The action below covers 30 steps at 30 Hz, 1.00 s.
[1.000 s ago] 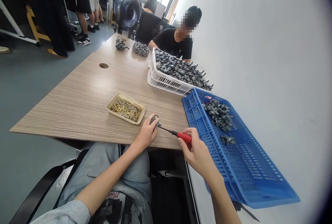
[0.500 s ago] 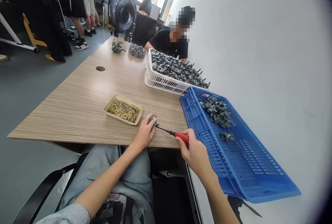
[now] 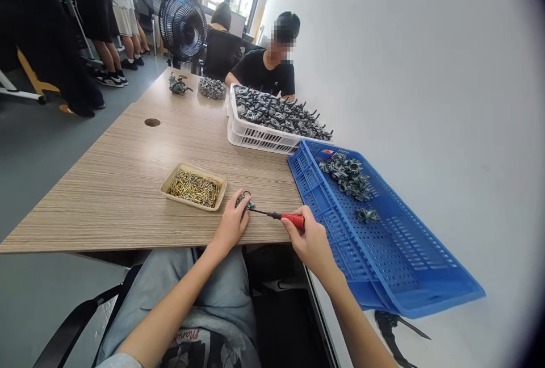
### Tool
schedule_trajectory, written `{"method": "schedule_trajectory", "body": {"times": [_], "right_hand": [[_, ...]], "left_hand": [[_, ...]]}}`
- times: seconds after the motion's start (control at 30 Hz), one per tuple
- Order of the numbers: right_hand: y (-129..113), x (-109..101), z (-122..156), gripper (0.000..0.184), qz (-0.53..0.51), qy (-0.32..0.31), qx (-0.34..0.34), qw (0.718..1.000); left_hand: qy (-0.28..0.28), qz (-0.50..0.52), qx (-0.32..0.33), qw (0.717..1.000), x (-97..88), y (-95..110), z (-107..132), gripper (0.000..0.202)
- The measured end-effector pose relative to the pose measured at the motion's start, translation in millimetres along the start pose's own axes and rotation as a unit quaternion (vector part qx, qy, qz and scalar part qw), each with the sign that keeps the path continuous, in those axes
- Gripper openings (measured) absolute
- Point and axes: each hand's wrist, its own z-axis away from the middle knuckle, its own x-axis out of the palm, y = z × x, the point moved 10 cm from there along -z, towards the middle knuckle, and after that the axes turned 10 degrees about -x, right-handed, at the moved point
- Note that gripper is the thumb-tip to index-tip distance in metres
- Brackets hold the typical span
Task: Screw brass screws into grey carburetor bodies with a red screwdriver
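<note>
My left hand (image 3: 230,225) pins a small grey metal part (image 3: 244,202) against the wooden table (image 3: 128,175) near its front edge. My right hand (image 3: 310,241) grips a red-handled screwdriver (image 3: 292,219), and its thin shaft points left with the tip on the part. Just left of the part sits a shallow beige tray (image 3: 168,179) filled with small brass screws (image 3: 193,188).
A blue perforated crate (image 3: 395,266) at my right holds several grey metal parts (image 3: 346,174). Behind it a white basket (image 3: 255,135) is heaped with dark parts. A person in black (image 3: 266,70) sits at the far end, beside a fan (image 3: 183,23). People stand at far left.
The view has shifted, so everything sits a little further left in the picture. Both hands keep their hold on the part and the screwdriver.
</note>
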Motion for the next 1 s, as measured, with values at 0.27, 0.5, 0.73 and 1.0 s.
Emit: {"method": "schedule_trajectory", "body": {"times": [0.27,0.5,0.73,1.0], "right_hand": [[-3,-7,1,0.032,-0.014,0.053,0.007,0.998],[-4,-36,1,0.022,-0.113,0.237,-0.012,0.965],[-2,9,-29,0.011,-0.119,0.177,-0.019,0.977],[-16,64,-36,0.037,0.003,0.088,-0.030,0.996]], "left_hand": [[-0.005,0.000,0.005,1.000,2.4,0,-1,0.048],[-0.015,-0.002,0.018,1.000,5.5,3,1,0.044],[0.003,-0.024,0.053,0.998,-4.7,22,1,0.045],[0.050,0.166,0.027,0.985,-123.0,119,102,0.027]]}}
